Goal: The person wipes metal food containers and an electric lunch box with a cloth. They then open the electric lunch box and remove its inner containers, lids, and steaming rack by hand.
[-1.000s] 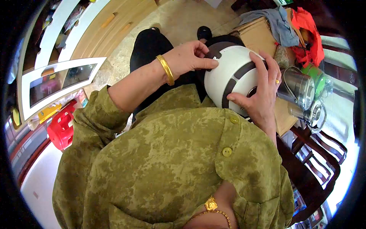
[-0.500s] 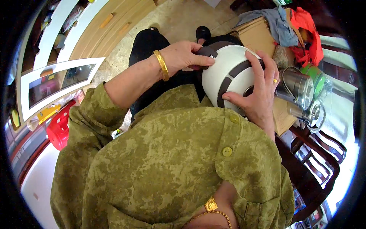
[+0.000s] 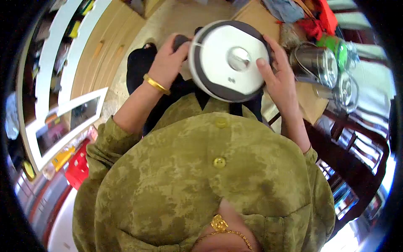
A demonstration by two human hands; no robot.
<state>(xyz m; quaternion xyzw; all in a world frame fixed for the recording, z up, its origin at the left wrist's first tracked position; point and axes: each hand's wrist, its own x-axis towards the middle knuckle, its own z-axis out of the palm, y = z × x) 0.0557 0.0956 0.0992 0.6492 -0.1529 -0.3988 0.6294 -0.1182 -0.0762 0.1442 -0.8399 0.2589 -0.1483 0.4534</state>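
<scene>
A round, pot-like white appliance (image 3: 218, 54) with dark grey bands and a shiny round piece in its face is held up in front of my chest. My left hand (image 3: 170, 59) is closed around its dark handle (image 3: 180, 42) on the left side. My right hand (image 3: 279, 73) grips the opposite rim, with the thumb on the white face and the fingers mostly hidden behind the edge. The appliance is slightly blurred, so its small marking cannot be read.
Cardboard (image 3: 312, 101) lies to the right, bearing a steel container (image 3: 317, 63), a green plastic item (image 3: 340, 48) and red cloth (image 3: 325, 17). A dark wooden chair (image 3: 357, 164) stands below. Wooden drawers (image 3: 105, 46) and a red basket (image 3: 77, 168) are on the left.
The appliance has turned so its flat round face with the shiny centre points at me. Both hands have moved up and left with it, keeping hold.
</scene>
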